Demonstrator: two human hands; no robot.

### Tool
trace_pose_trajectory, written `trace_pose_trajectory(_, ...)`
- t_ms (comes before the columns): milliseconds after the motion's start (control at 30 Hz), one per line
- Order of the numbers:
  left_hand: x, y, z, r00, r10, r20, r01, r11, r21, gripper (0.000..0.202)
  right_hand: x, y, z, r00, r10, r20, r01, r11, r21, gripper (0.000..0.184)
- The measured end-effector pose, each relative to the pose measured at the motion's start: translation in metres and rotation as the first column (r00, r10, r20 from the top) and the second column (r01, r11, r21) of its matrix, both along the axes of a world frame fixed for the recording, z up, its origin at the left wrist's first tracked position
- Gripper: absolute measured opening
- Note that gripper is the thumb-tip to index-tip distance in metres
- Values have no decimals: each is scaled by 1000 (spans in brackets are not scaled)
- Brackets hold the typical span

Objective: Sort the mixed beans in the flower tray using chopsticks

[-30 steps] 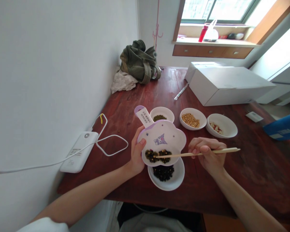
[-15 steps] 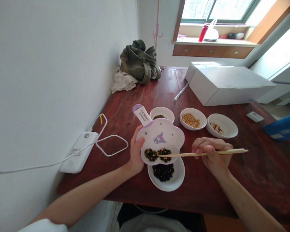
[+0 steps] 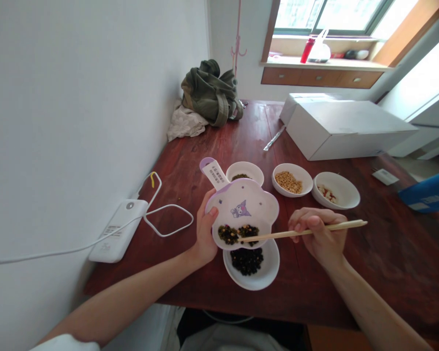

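My left hand [image 3: 206,229] grips a white, flower-shaped plastic plate [image 3: 241,207] with a purple rim, a cartoon print and a labelled handle. Dark mixed beans [image 3: 237,234] lie in its two lower lobes. My right hand [image 3: 316,231] holds a pair of wooden chopsticks [image 3: 296,234], their tips over those beans. The plate's lower edge overhangs a white bowl [image 3: 269,275] of black beans [image 3: 246,261]. Part of that bowl is hidden beneath the plate.
Three more white bowls [image 3: 287,179] stand beyond the plate on the dark red wooden table [image 3: 388,263], holding yellow beans, green beans and red-white bits. A white box [image 3: 344,131] stands behind them. A white power bank [image 3: 117,231] with cables lies near the wall.
The plate has turned slightly and shifted a little up and left. My right hand has shifted slightly, and the chopstick tips stay over the beans.
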State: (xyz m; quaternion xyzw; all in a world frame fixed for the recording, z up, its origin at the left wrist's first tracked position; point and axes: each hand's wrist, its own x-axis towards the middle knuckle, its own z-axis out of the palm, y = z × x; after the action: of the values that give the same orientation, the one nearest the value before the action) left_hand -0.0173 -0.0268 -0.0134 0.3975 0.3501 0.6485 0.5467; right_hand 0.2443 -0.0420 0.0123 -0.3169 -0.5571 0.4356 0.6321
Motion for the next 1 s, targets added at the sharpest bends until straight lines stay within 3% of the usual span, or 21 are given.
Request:
trace_pose_trajectory(433,2,0,2,999,27,47,-27,1000,-9,53,-6,-3,-4,999,36,37,-40,995,92,41)
trace_pose_trajectory(1000,1,-3,0,1000,4,-3,-4,1000,25,54,-16,-6,-4,997,76,9,-76,997,-32,38)
